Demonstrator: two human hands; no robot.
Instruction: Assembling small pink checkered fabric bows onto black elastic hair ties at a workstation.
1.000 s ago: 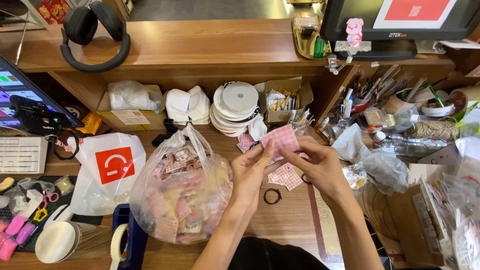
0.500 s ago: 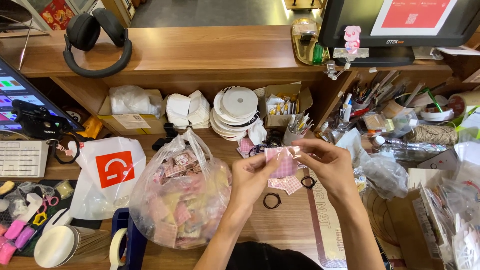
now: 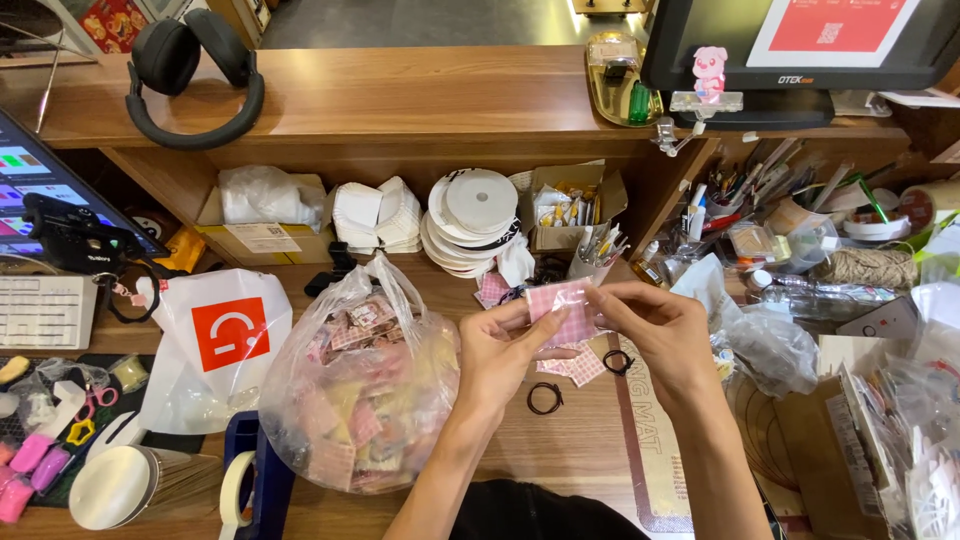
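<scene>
A head-worn camera looks down at a cluttered wooden tabletop (image 3: 580, 460) where a person holds a small pink checked packet (image 3: 562, 312) up between both hands, above the wood and not resting on it. The left hand (image 3: 505, 355) pinches the packet's lower left edge, and the right hand (image 3: 655, 330) pinches its upper right corner, so both hands are closed on it and about equally near; its long axis runs roughly upright, tilted slightly. Just below the packet lie more pink checked packets (image 3: 575, 365) flat on the wood, with two black hair ties (image 3: 545, 398) beside them. To the packet's left, close to the left forearm, stands a bulging clear plastic bag (image 3: 360, 395) full of similar packets, and farther left a white bag with a red square (image 3: 215, 350). Behind the packet sits a stack of white lids (image 3: 470, 215) and an open cardboard box (image 3: 570, 205). Nothing stands between the hands and the packet
</scene>
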